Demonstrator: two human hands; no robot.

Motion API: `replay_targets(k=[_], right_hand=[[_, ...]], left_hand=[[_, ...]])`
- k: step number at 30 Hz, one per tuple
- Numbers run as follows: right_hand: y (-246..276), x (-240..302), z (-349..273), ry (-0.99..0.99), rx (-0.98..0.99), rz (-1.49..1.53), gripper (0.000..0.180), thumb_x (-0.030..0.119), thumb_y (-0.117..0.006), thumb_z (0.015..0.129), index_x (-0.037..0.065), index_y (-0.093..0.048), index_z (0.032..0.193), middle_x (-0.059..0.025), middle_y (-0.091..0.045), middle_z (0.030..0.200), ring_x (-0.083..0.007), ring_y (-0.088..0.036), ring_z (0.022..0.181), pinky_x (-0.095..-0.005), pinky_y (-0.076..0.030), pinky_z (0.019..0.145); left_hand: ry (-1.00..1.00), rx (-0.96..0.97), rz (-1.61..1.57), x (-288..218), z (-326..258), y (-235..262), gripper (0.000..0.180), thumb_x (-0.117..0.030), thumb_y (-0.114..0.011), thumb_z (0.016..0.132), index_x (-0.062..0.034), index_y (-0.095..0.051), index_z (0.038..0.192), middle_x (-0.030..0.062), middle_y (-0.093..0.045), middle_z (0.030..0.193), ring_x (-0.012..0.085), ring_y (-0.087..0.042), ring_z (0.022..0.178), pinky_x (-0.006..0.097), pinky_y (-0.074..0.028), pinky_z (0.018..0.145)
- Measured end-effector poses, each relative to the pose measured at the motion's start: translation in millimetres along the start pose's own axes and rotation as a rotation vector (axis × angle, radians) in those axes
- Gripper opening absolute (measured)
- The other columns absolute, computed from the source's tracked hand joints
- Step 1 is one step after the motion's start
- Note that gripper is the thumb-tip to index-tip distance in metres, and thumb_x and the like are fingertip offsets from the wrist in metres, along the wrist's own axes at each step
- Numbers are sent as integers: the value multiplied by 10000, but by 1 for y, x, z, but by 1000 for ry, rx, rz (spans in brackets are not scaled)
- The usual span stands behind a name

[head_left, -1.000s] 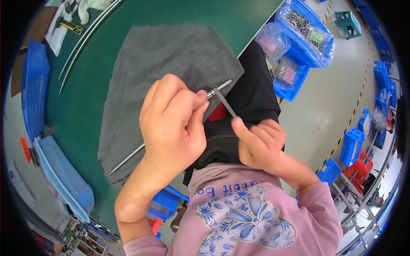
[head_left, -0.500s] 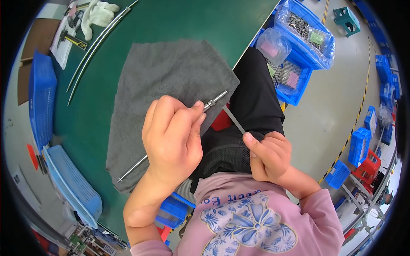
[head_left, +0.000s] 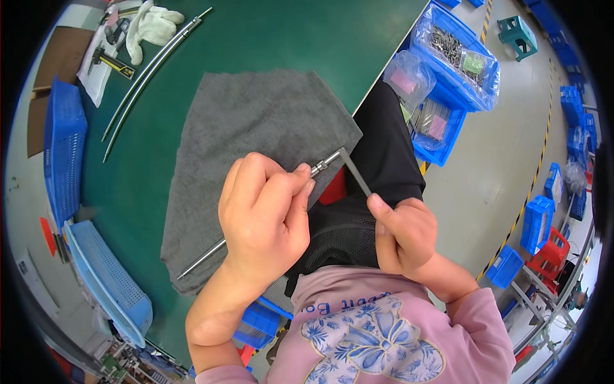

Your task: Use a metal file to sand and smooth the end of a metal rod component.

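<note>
a thin metal rod (head_left: 203, 254) runs through the clenched left hand (head_left: 265, 217), its fitted tip at the fingertips. the right hand (head_left: 404, 233) pinches a flat dark tool (head_left: 355, 171) against that tip. beneath lies a grey cloth (head_left: 256, 128) on the green worktop (head_left: 294, 32).

green bench (head_left: 268, 38) — grey cloth (head_left: 256, 128), two long rods (head_left: 150, 70), white glove (head_left: 150, 25).

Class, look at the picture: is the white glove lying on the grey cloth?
No, the white glove lies apart from the grey cloth, at the green table's far end.
</note>
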State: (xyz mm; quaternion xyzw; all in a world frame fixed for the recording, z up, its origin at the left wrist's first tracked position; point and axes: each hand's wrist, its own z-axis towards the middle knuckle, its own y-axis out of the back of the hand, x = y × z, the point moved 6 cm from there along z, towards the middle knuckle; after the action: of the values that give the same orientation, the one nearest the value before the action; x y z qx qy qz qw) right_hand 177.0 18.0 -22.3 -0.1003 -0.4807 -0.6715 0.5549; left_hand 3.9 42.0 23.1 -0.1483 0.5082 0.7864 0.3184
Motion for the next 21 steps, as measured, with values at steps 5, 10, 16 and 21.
replay_targets(k=[5, 10, 16, 21], right_hand=[[-8, -12, 41, -138, -277, 42, 457, -48, -723, 685, 9, -685, 1138, -7, -510, 578, -154, -403, 427, -269, -340, 464], [-23, -22, 61, -211, -281, 139, 475, -20, -759, 687, 22, -681, 1154, -8, -517, 579, -104, -383, 435, -241, -315, 441], [-14, -29, 57, -242, -405, 160, 410, -81, -690, 773, 1, -666, 1175, 35, -573, 646, -6, -379, 467, -192, -277, 430], [-7, -28, 45, -256, -394, 221, 374, -100, -640, 802, -10, -670, 1164, 12, -616, 705, -13, -431, 507, -196, -323, 460]], left_hand=[[10, -2, 4, 0, -1, 1, 178, 72, -732, 658, -22, -613, 752, 66, -476, 691, 234, -472, 605, 342, -365, 508], [23, 1, -29, 0, -1, -1, 178, 68, -730, 656, -19, -608, 751, 71, -477, 710, 241, -473, 606, 352, -367, 507], [18, 41, -43, 1, 1, 0, 174, 70, -723, 659, -12, -611, 764, 76, -476, 714, 246, -474, 611, 352, -369, 513], [9, 60, -35, 0, 2, 1, 175, 68, -720, 656, -9, -621, 778, 76, -480, 718, 245, -478, 617, 353, -370, 516]])
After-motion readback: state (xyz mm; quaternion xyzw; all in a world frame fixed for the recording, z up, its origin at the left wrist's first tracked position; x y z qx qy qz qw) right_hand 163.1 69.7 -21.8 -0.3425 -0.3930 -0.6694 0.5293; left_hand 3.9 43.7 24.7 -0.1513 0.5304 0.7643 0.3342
